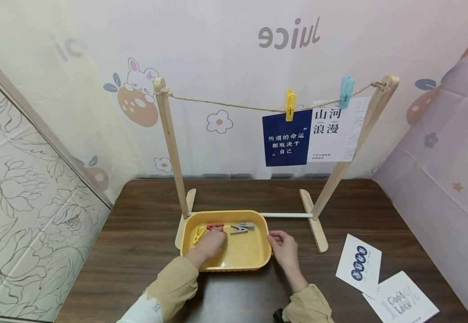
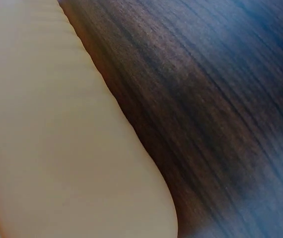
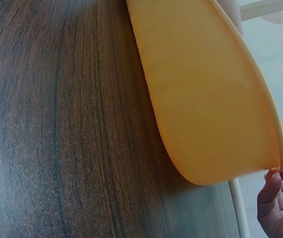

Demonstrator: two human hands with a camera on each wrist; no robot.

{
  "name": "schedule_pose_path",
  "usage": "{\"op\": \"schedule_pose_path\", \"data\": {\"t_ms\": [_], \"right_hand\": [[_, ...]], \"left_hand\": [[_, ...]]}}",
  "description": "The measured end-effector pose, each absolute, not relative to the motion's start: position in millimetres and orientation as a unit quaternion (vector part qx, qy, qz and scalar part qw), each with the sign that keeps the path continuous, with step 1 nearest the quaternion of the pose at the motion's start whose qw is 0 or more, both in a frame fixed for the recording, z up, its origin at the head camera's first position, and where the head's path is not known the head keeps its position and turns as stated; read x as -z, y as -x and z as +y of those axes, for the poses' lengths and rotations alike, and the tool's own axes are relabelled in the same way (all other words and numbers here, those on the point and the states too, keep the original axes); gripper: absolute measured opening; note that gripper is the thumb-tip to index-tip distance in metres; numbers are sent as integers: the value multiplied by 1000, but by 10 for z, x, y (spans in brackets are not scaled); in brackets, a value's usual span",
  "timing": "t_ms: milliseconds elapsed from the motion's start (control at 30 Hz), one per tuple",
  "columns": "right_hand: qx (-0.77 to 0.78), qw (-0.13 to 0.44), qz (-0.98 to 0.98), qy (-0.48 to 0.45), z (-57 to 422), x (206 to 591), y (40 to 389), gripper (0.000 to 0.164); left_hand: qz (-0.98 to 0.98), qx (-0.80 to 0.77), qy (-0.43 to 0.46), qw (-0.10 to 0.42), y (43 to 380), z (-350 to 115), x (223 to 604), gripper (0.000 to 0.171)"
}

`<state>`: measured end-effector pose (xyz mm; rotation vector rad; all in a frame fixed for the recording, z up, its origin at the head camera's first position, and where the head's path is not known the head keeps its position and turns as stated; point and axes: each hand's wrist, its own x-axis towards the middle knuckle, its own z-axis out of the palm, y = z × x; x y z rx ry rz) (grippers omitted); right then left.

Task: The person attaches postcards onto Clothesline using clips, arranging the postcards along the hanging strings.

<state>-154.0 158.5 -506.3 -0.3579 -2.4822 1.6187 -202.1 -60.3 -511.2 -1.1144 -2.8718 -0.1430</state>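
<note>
A yellow plastic tray (image 1: 234, 264) stands on the table. My left hand (image 1: 211, 242) reaches down into its left half, its fingertips hidden behind the back of the hand. Close to those fingers lie a red clothespin (image 1: 215, 226) and a yellow clothespin (image 1: 198, 235). Several grey clothespins (image 1: 242, 228) lie at the tray's back right. With thumb and fingers, my right hand (image 1: 284, 246) pinches the tray's right rim, which the right wrist view also shows at the tray's corner (image 3: 260, 171). In the left wrist view only the tray's outer wall (image 2: 72, 124) and the table appear.
Behind the tray stands a wooden rack with two posts (image 1: 170, 148) and a sagging rope (image 1: 226, 105). A yellow clothespin (image 1: 290, 105) holds a blue card (image 1: 287, 139); a light-blue clothespin (image 1: 346, 92) holds a white card (image 1: 331, 143). Two more cards (image 1: 359, 262) overlap at right.
</note>
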Motion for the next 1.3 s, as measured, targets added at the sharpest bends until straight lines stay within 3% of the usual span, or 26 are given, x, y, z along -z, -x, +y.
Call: {"op": "schedule_pose_path", "data": {"t_ms": [567, 1033, 1300], "right_hand": [[-544, 89, -826, 120, 1562, 5056, 1535, 14], [-528, 88, -835, 130, 1564, 5091, 1521, 16], [-552, 81, -816, 150, 1625, 5077, 1428, 19]], "left_hand": [[-932, 38, 359, 34, 1988, -597, 5080, 8], [-925, 187, 326, 54, 1964, -671, 4990, 14], [-919, 247, 295, 83, 1905, -706, 4906, 27]]}}
